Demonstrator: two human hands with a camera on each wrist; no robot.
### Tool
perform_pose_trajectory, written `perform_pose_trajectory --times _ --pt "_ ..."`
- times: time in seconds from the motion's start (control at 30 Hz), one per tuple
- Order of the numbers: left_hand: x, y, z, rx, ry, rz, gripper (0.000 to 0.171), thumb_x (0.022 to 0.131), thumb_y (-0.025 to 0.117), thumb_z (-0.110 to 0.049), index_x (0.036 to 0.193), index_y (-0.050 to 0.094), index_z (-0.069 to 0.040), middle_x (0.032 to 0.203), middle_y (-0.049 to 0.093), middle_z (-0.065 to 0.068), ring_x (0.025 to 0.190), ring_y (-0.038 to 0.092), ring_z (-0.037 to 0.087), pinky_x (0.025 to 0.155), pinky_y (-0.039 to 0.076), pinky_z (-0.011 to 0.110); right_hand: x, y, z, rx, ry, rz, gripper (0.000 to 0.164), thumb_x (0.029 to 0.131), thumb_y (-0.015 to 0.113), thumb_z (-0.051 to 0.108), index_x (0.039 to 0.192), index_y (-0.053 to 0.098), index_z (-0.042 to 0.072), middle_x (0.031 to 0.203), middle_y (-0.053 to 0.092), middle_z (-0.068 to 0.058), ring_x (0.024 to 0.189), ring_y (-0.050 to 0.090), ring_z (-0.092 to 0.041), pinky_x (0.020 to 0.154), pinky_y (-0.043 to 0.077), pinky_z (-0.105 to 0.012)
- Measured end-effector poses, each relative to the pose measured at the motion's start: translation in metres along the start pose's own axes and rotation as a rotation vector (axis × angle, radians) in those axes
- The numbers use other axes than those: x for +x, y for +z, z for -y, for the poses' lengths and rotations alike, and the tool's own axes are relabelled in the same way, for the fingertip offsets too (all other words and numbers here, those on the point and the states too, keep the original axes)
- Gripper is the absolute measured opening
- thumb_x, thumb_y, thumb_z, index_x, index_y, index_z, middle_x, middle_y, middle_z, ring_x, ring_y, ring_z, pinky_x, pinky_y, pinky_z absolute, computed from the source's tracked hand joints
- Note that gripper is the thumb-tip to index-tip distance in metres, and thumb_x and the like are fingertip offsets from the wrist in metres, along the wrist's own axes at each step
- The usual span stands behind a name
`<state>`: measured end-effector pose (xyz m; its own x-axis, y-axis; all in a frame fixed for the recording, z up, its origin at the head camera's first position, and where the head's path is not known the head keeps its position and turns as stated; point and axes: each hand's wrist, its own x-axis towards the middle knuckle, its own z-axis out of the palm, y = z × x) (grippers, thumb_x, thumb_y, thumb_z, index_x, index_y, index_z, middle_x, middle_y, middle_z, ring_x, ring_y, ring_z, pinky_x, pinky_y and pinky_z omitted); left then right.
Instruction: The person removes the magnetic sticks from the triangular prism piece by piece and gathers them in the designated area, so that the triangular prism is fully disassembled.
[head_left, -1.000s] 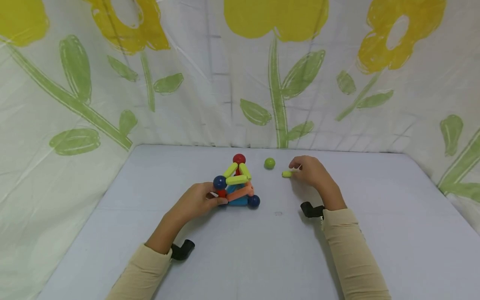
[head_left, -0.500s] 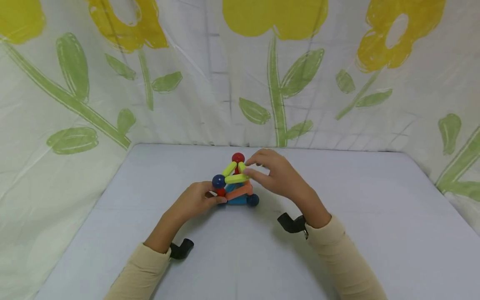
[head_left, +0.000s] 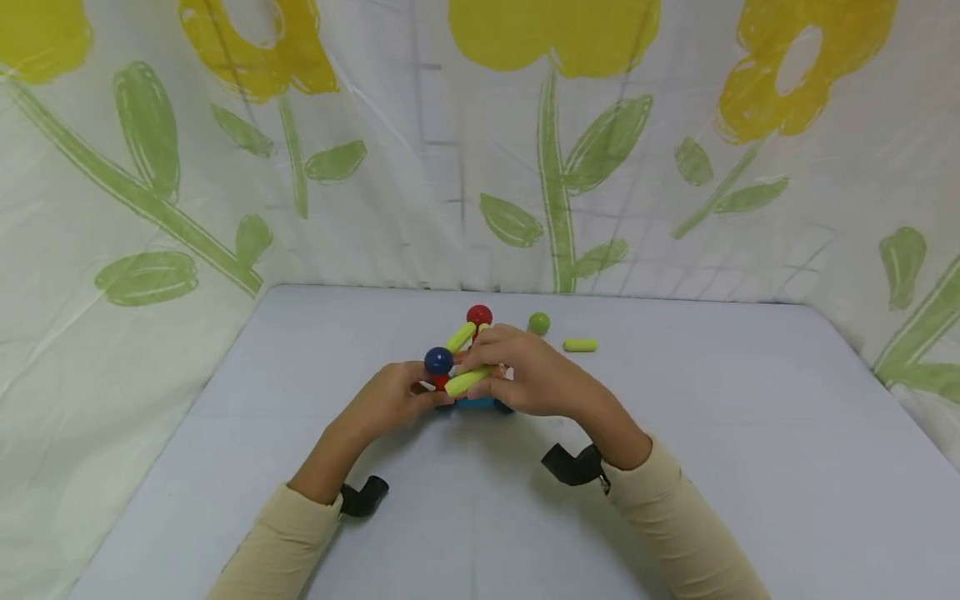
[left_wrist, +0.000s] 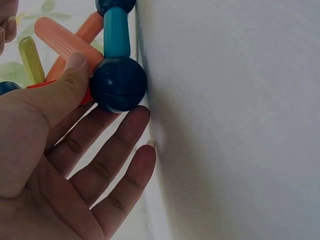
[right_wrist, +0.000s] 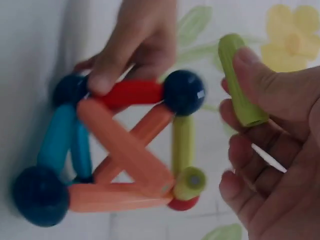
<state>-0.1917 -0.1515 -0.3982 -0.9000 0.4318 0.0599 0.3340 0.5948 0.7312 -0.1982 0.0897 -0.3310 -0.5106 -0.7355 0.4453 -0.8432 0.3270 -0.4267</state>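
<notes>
My left hand (head_left: 390, 402) holds a frame of magnetic sticks and balls at its lower left corner. The thumb is at the red stick (right_wrist: 135, 92), close to a dark blue ball (left_wrist: 119, 84). Orange sticks (right_wrist: 125, 145), blue sticks (left_wrist: 116, 32) and yellow-green sticks join in the frame, with a red ball (head_left: 479, 316) at the back top. My right hand (head_left: 536, 375) pinches a loose yellow-green magnetic stick (right_wrist: 242, 80) between thumb and fingers, in front of the frame and apart from it in the right wrist view. It partly hides the frame in the head view.
On the white table (head_left: 675, 400), a green ball (head_left: 539, 323) and another yellow-green stick (head_left: 580, 345) lie behind and to the right of the frame. A flower-painted curtain (head_left: 375, 208) hangs along the back edge.
My right hand has left the stick on the table, moved left to the frame and pulled a yellow-green stick off it, toward the front. My left hand keeps its hold.
</notes>
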Motion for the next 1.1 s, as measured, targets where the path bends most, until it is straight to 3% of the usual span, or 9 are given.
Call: perform_pose_trajectory --times 0.1,0.27,0.47,0.57,0.83,1.1 --pt "0.000 0.000 0.000 0.013 -0.003 -0.006 0.023 0.092 0.076 -0.020 0.110 0.072 -0.007 0.105 0.072 0.004 0.093 0.071 0.022 0.083 0.058 0.040 -0.003 -0.010 -0.003 0.049 0.026 -0.014 0.025 0.085 0.081 0.008 0.109 0.076 0.007 0.099 0.068 0.003 0.089 0.056 -0.012 0.075 0.048 -0.032" --pt "-0.001 0.001 0.000 0.033 -0.028 -0.008 0.026 0.091 0.077 -0.023 0.112 0.072 -0.008 0.103 0.072 0.005 0.092 0.070 0.022 0.082 0.057 0.040 -0.014 -0.031 -0.016 -0.071 0.141 -0.059 0.023 0.087 0.077 0.002 0.110 0.074 0.004 0.100 0.070 -0.002 0.092 0.061 -0.019 0.080 0.052 -0.037" --pt "-0.002 0.001 0.000 0.030 -0.009 -0.015 0.023 0.091 0.077 -0.021 0.108 0.071 -0.007 0.103 0.072 0.006 0.087 0.070 0.021 0.079 0.058 0.039 -0.027 -0.054 -0.035 -0.083 0.336 0.009 0.016 0.090 0.074 0.002 0.106 0.073 0.003 0.102 0.071 -0.004 0.093 0.063 -0.022 0.083 0.052 -0.042" --pt "-0.002 0.001 0.001 0.031 -0.009 -0.013 0.022 0.092 0.076 -0.021 0.107 0.071 -0.007 0.104 0.072 0.006 0.089 0.071 0.021 0.080 0.058 0.038 -0.034 -0.060 -0.046 -0.090 0.391 0.050 0.015 0.090 0.074 0.003 0.105 0.074 0.002 0.101 0.071 -0.006 0.093 0.064 -0.023 0.083 0.053 -0.044" --pt "-0.001 0.001 0.002 0.034 -0.040 -0.004 0.022 0.092 0.076 -0.023 0.106 0.072 -0.007 0.105 0.072 0.005 0.092 0.070 0.022 0.080 0.058 0.038 -0.051 -0.061 -0.077 -0.094 0.547 0.145 0.014 0.089 0.076 0.006 0.103 0.077 0.003 0.101 0.071 -0.008 0.094 0.064 -0.027 0.081 0.052 -0.044" --pt "-0.001 0.001 0.000 0.028 -0.038 0.000 0.020 0.092 0.076 -0.024 0.103 0.072 -0.007 0.106 0.071 0.005 0.094 0.071 0.022 0.082 0.058 0.039 -0.062 -0.055 -0.098 -0.081 0.694 0.224 0.013 0.088 0.076 0.007 0.100 0.075 0.002 0.099 0.072 -0.008 0.089 0.065 -0.024 0.079 0.053 -0.043"
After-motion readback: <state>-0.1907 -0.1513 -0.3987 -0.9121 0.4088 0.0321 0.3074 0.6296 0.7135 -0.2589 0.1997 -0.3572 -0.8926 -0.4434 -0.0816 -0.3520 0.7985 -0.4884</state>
